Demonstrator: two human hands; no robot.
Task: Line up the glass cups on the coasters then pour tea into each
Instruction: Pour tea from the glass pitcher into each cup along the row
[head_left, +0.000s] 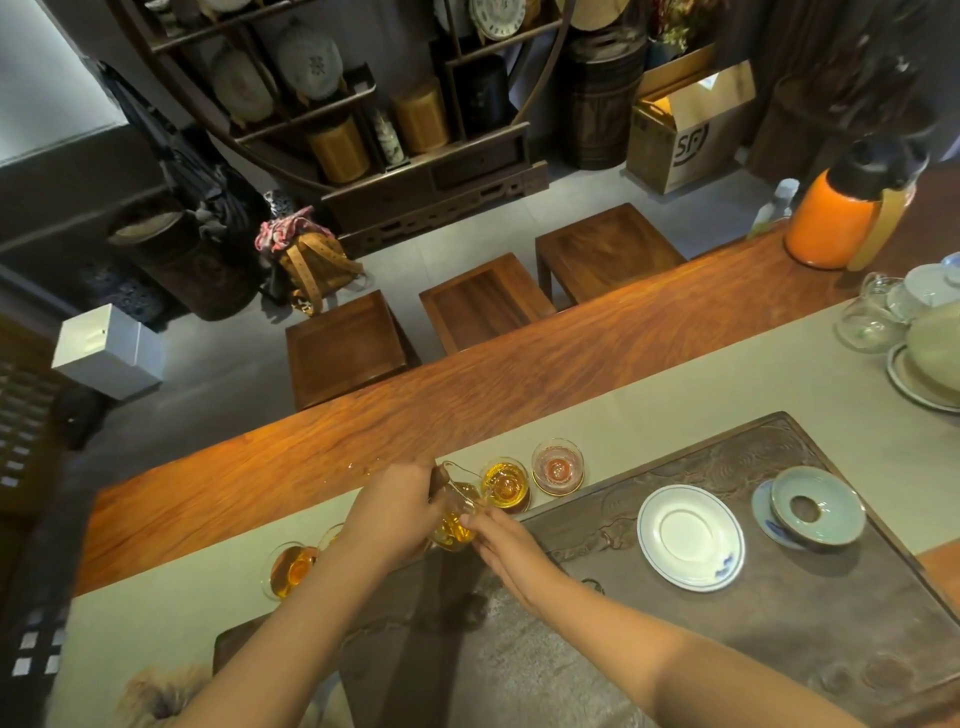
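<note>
**Hands tilt a glass pitcher over the row of cups**

Our left hand (395, 506) is closed around the wooden handle of a small clear glass pitcher (457, 512), tipping its spout toward an amber-filled glass cup (505, 484). Our right hand (506, 540) lies with fingers stretched flat, their tips touching the pitcher's lower side, gripping nothing. The pitcher holds golden tea.

The cups stand in a line on the pale cloth runner (727, 374), along the far edge of the dark carved tea tray (727, 597). Just right of the filled cup, a round cup (557, 466) on a thin-rimmed coaster looks nearly empty, with a pinkish glint at its base. At the left end another cup (291, 569) holds amber tea; one beside it is mostly hidden behind our left wrist.

On the tray sit a smooth white saucer (691, 538) with a blue rim line and a glazed celadon lid (818, 512) turned upside down. The table (415, 415) is glossy, strongly grained reddish wood.
</note>
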